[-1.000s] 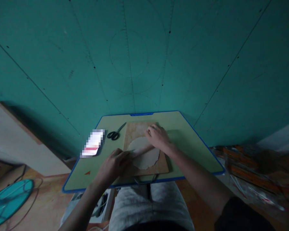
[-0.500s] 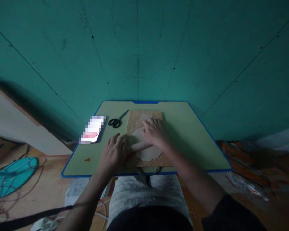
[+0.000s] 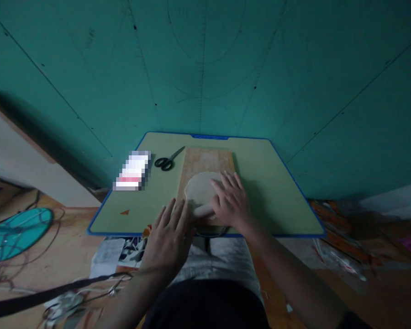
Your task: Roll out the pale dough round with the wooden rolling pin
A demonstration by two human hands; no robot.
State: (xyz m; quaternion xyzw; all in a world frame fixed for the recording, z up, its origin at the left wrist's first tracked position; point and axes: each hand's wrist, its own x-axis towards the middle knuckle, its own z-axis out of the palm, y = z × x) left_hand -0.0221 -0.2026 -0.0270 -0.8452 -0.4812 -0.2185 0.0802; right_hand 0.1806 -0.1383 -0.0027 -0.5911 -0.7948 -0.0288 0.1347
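Observation:
A rolling pin (image 3: 203, 210) lies across the near part of a thin, roughly round sheet of dough (image 3: 201, 185). The dough rests on a wooden board (image 3: 207, 155). My left hand (image 3: 171, 230) is over the pin's left end, palm down and open with fingers stretched forward. Over the right end is my right hand (image 3: 230, 198), open, its fingers spread across the dough's right side. Both hands hide the ends of the pin.
The board lies on a pale green table (image 3: 274, 196) with a blue rim. Black-handled scissors (image 3: 166, 163) and a bright-screened phone (image 3: 133, 171) lie at the left. A small orange piece (image 3: 125, 212) sits near the left edge. A green wall (image 3: 205, 68) stands behind.
Both hands and the rolling pin have come nearer to my body. My right hand has shifted off the dough's middle, showing more of the sheet. The view has tilted slightly.

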